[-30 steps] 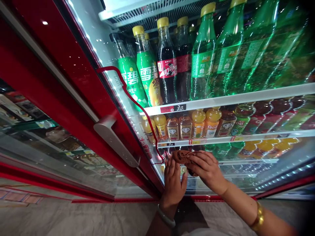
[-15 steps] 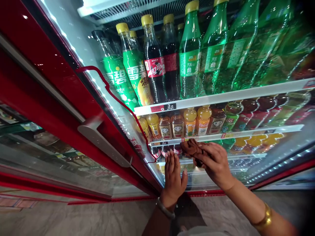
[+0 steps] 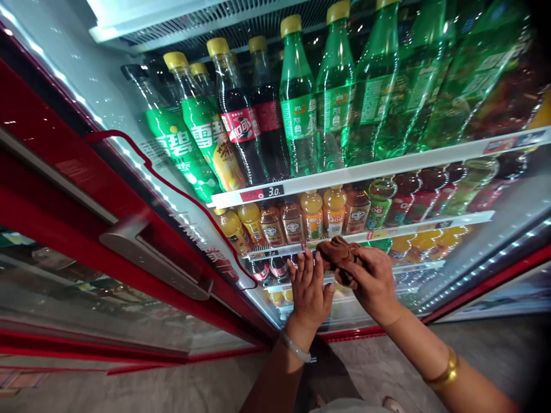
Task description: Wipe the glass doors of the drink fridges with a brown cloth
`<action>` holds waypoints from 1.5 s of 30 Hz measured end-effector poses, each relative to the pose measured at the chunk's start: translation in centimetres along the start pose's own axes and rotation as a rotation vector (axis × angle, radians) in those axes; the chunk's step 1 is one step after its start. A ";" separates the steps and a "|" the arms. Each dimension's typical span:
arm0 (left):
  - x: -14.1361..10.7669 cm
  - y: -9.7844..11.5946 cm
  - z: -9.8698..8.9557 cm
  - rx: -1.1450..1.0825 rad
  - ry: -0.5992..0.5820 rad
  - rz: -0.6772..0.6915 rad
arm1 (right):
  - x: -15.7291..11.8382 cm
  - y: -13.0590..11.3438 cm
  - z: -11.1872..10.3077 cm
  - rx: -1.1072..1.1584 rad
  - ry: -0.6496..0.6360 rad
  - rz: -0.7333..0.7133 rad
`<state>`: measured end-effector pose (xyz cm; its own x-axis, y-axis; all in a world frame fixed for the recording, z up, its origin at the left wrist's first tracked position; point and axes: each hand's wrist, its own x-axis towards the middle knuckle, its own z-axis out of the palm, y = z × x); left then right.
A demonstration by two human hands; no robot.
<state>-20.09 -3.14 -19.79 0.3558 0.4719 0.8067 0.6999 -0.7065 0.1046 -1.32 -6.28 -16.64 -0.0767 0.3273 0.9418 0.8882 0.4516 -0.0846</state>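
Note:
My right hand (image 3: 373, 281) is closed round a crumpled brown cloth (image 3: 338, 255), which bunches out past the fingertips. Just left of it, my left hand (image 3: 310, 289) is raised with its fingers stretched out and holding nothing. Both hands are in front of the glass door of a lit drinks cooler; I cannot tell whether they touch the glass. Behind them run white shelf edges (image 3: 379, 169) with price tags. Cola bottles (image 3: 239, 126) and green soda bottles (image 3: 297, 109) stand on the upper shelf, small juice bottles (image 3: 334, 212) on the one below.
A red door frame (image 3: 47, 166) with a grey handle (image 3: 157, 258) slants along the left. Beyond it is a second glass door with goods behind. Grey floor (image 3: 206, 384) lies below, and a shoe tip (image 3: 392, 405) shows at the bottom edge.
The view has shifted, so the cooler's contents sit further left. My left hand's fingers have spread slightly and come closer to the cloth. My right hand still grips the cloth.

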 end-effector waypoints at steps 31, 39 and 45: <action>5.9 11.3 5.9 0.049 -0.053 0.065 | -1.7 9.7 -7.1 -0.052 0.019 0.011; 7.1 16.0 9.2 0.144 -0.133 0.082 | -1.8 15.7 -11.3 -0.097 0.058 0.088; 7.2 18.8 11.8 0.168 -0.177 0.065 | -3.1 17.2 -12.2 -0.040 0.021 0.037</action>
<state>2.88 -6.81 -18.88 0.4959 0.5239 0.6926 0.7600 -0.6477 -0.0542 19.68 -9.65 -17.07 -0.0346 0.3253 0.9450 0.9077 0.4059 -0.1066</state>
